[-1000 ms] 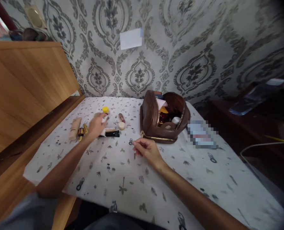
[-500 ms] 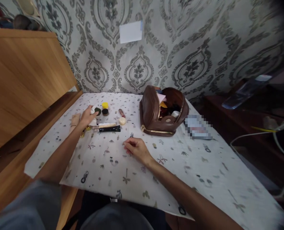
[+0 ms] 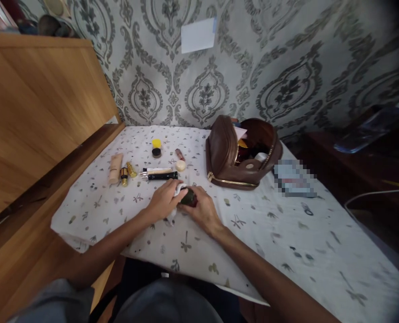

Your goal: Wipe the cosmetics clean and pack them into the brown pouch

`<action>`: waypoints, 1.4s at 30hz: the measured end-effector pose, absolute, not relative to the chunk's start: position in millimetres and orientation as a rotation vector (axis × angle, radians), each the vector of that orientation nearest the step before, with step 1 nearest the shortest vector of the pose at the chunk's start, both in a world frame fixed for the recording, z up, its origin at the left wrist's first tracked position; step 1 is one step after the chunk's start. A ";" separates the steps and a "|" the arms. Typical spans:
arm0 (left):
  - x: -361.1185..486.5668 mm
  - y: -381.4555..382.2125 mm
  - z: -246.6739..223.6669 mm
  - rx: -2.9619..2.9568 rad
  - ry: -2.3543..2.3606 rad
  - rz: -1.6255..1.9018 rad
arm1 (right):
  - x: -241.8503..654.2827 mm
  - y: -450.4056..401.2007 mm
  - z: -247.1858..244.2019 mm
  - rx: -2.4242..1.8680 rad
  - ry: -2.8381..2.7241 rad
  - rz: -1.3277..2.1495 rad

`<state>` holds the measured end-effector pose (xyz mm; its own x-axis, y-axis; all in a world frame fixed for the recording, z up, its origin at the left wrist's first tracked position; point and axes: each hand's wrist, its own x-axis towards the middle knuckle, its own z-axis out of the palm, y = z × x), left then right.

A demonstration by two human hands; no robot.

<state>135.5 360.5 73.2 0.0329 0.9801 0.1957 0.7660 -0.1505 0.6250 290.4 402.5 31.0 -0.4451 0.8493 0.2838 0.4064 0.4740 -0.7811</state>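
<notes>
Near the middle of the table my left hand (image 3: 164, 199) is closed around a crumpled white cloth (image 3: 171, 217), pressing it against a dark round container (image 3: 187, 197). Fingers of my right hand (image 3: 204, 210) wrap the other side of that container, so much of it is hidden. Just beyond the hands lie a black tube (image 3: 163, 176) and a pale slim tube (image 3: 159, 170). A round cream-coloured item (image 3: 181, 166) and a small pinkish tube (image 3: 179, 154) are a little farther back.
An open brown cosmetic bag (image 3: 233, 157) stands at the back right, beside a blurred-out packet (image 3: 295, 178). To the left lie a beige tube (image 3: 115, 168) and two gold-and-black small bottles (image 3: 124, 176). A yellow item (image 3: 156, 143) and a black-lidded jar (image 3: 156, 153) sit behind.
My left hand has brought the cloth and the dark container from the back left to the middle. My right hand has closed on the container. The view has shifted slightly.
</notes>
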 end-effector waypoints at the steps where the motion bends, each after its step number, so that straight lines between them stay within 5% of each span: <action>1: 139.7 359.4 73.4 2.025 1.797 0.834 | 290.8 401.6 31.0 -1.079 -2.075 0.788; 7: 160.1 362.7 69.9 2.237 1.854 0.590 | 290.1 400.8 31.9 -1.184 -2.193 0.701; 16: 140.2 397.1 53.4 1.925 1.490 1.025 | 295.8 403.8 38.3 -1.100 -2.208 0.785; 31: 137.2 393.7 56.6 1.388 1.298 1.030 | 309.0 402.8 41.6 -0.747 -2.026 1.010; 42: 133.7 395.1 62.9 1.725 1.724 1.012 | 315.4 398.2 54.7 -1.004 -2.374 0.803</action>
<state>133.7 395.1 62.9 -0.0759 0.9848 0.1564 0.6165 -0.0769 0.7836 315.4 398.2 54.7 -0.6409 0.7496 0.1653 0.4954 0.5683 -0.6570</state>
